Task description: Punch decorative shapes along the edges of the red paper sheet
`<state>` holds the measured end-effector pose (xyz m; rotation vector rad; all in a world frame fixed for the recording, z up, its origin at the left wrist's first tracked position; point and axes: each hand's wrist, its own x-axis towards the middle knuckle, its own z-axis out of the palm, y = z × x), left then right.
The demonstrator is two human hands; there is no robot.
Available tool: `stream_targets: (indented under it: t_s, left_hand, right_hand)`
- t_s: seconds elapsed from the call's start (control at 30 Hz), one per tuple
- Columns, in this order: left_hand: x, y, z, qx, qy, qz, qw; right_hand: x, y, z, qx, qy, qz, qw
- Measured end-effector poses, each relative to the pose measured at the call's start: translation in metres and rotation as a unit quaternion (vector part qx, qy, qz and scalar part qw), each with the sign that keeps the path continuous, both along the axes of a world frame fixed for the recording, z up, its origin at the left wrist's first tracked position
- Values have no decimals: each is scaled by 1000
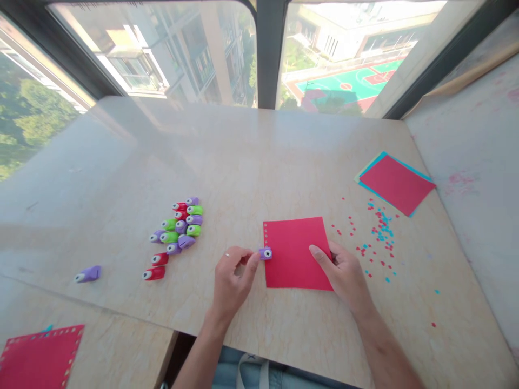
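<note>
A square sheet of red paper [298,265] lies in front of me, with a row of small punched holes down the upper part of its left edge. My left hand [235,275] pinches a small purple craft punch [265,253], which sits over that left edge just below the holes. My right hand [344,270] grips the right edge of the sheet, thumb on top and fingers underneath. Whether the punch is pressed down I cannot tell.
Several red, green and purple craft punches [177,223] stand grouped at left; another purple punch [88,274] lies farther left. A hole-edged red sheet [36,356] is at lower left. Red and blue confetti [383,227] lies right, below stacked coloured paper [397,183]. Windows line the back.
</note>
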<state>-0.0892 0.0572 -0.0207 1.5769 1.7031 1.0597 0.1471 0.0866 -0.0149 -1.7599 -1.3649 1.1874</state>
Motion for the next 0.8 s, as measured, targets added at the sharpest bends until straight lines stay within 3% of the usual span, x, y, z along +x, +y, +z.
stream_targets:
  t_s: [0.1,0.27,0.53,0.67,0.8]
  left_hand:
    - [0,6,10,-79,-6,14,997]
    - [-6,27,29,-194,10,-65,979]
    - [-20,59,27,-365,-10,-109,925]
    - [-19,64,26,-376,13,-163,912]
    - [-18,62,25,-356,14,-174,918]
  right_hand:
    - [0,-1,-1,7,3,5,1000]
    - [1,-1,-3,37,-4,20,999]
    - [0,0,-8,98,-47,27,994]
    - [0,1,-12,121,-66,20,990]
    - [0,1,-15,132,-66,22,989]
